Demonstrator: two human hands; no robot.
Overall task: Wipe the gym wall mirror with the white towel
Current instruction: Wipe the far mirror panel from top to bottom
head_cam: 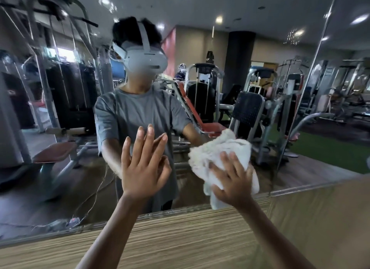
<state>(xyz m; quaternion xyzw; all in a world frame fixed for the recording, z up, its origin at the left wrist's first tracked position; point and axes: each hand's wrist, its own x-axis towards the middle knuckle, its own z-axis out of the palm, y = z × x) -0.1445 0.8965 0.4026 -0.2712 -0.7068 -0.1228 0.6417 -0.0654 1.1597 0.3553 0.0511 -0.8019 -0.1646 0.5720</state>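
A: Where does the mirror (300,48) end, and how much room is there around the hands?
B: Its lower edge runs along a thin metal strip (300,189), just under both wrists. Below the strip is a striped wooden panel (180,238). At the right, a vertical seam (312,68) divides the glass. Above the hands and to their left, the glass continues widely.
A: And the white towel (218,148)?
B: It is bunched and wrinkled, a thick lump low on the mirror, right of the middle. One end hangs down to the strip.
A: Which hand has it?
B: The right hand (233,180) presses it on the glass, with the fingers straight and spread apart over the cloth.
A: The other hand?
B: The left hand (144,164) is beside it and does not touch the towel. The palm faces the glass, and the fingers are straight and a little apart. It seems to lie flat on the mirror.
A: What shows in the glass?
B: The person in a grey shirt, with gym machines (250,108) behind.
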